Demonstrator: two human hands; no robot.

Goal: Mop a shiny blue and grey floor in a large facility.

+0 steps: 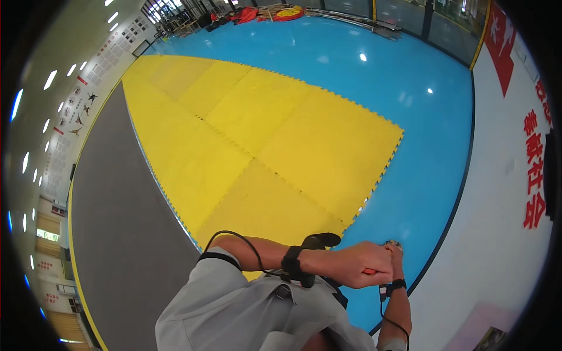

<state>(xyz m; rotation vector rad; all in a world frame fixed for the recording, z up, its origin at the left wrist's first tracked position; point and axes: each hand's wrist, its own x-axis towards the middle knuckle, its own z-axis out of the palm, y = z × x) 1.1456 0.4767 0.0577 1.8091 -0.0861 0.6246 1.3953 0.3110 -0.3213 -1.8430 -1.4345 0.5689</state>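
Note:
My left hand [369, 265] reaches across my body to the right, curled into a fist. A small red object [369, 271] pokes out of that fist; most of it is hidden by the fingers. Right behind it is my right hand [396, 252], partly covered by the left one and close against it. At the fingers of the right hand shows a small, mottled, shiny thing [392, 242], too small to name. Both wrists wear black straps with cables running up the arms.
Below me, yellow interlocking foam mats [285, 123] lie on a glossy blue floor [432, 131]. A white wall [496, 184] with red lettering rises on the right. Grey flooring [127, 219] stretches along the left. Poles [360, 25] and red cloth [246, 15] lie at the far end.

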